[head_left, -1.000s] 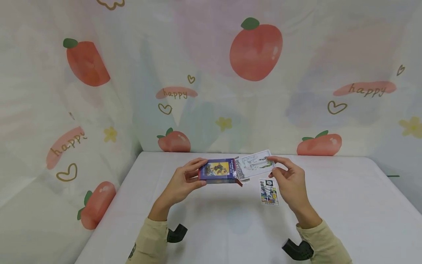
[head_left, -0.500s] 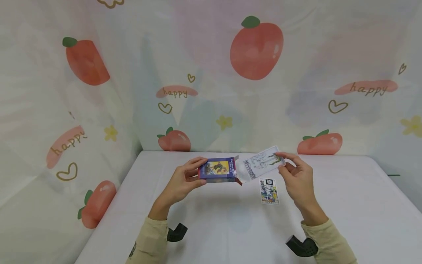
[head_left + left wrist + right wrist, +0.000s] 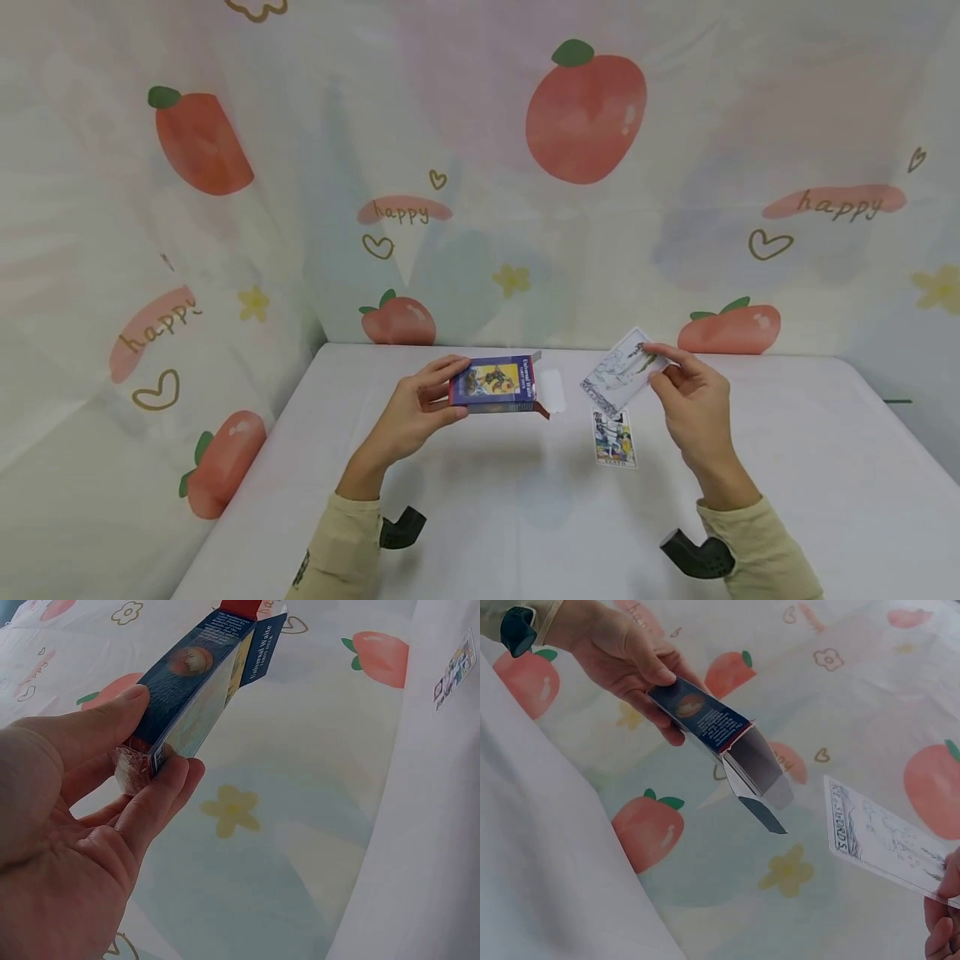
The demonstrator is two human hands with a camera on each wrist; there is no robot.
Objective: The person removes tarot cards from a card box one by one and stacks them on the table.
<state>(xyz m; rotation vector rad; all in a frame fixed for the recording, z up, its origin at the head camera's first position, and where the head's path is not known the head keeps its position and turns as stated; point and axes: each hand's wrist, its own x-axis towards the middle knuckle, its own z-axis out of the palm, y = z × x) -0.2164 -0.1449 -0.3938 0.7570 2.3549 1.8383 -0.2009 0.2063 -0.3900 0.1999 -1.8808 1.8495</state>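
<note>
My left hand (image 3: 412,414) grips the closed end of a blue tarot card box (image 3: 493,385), thumb on one side and fingers on the other. The box's open end faces right with its flaps spread, and in the right wrist view cards (image 3: 739,771) show inside. To the right, my right hand (image 3: 696,408) pinches a tarot card (image 3: 618,373) by its right edge, held in the air and tilted. That card bears a pale line drawing with lettering at one end. Beneath it a colourful Death card (image 3: 615,442) lies face up on the table, its top edge overlapped in the head view.
A white cloth covers the table (image 3: 517,517). Behind and to the left hangs a printed curtain (image 3: 480,275) with fruit and "happy" motifs. Black wrist mounts (image 3: 699,557) stick out from both sleeves.
My right hand has drawn the line-drawing card out of the box and moved it right, turning it steeper. The left hand and box have stayed nearly still.
</note>
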